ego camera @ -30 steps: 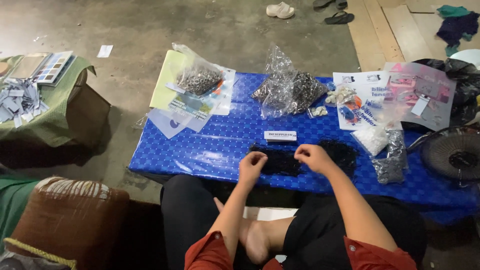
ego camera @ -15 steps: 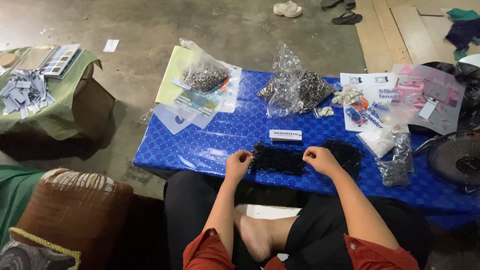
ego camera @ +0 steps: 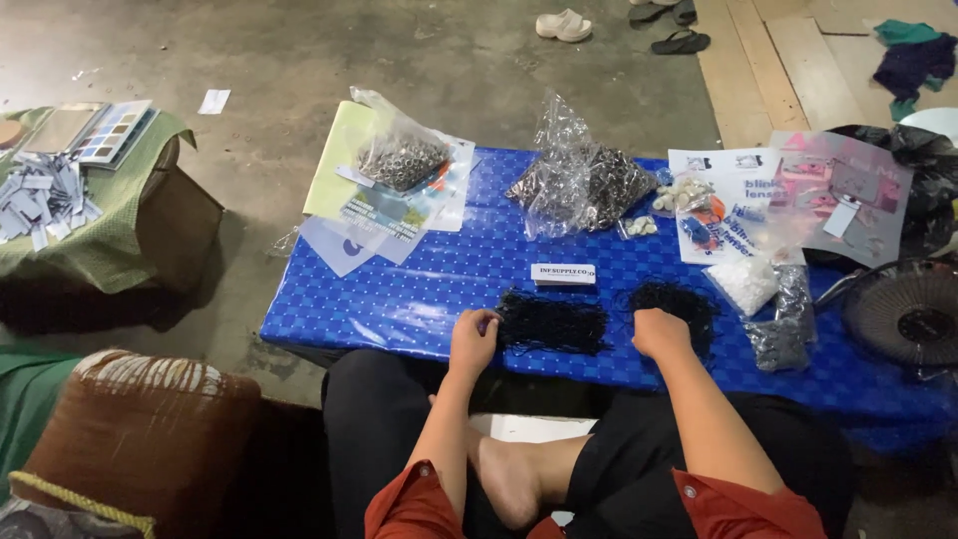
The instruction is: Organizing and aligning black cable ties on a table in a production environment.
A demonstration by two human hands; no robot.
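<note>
sitting cross-legged behind a low worktop (ego camera: pixel 419 299) covered in a blue checkered sheet. the left hand (ego camera: pixel 473 339) sits at the left end of a black cord bundle (ego camera: pixel 552 322), fingers curled in and pinching the end strands, so it's closed on the bundle. the right hand (ego camera: pixel 660 332) rests knuckles-up on a second black pile (ego camera: pixel 679 301) just right of centre; fingers are tucked under, so i can't tell if it's actually gripping anything or just pressing down.

the bundle lies flat near the front edge of the worktop, lower middle of the frame, just below a small white label card (ego camera: pixel 563 272). its long axis runs left to right across the picture, roughly parallel to the worktop edge, one end pointing at the left hand and the other toward the second pile.

my take on doing this bit well: keep the pinch right at the end of the strands and pull along that left-right line, not up or sideways, or the cords will snag and drag the whole clump. holding the other pile down helps keep the two from tangling together.

further back there's a clear bag of small metal rings (ego camera: pixel 574 185) at top centre and another bag of metal bits (ego camera: pixel 399 158) to its left, both well apart from the hands.
</note>
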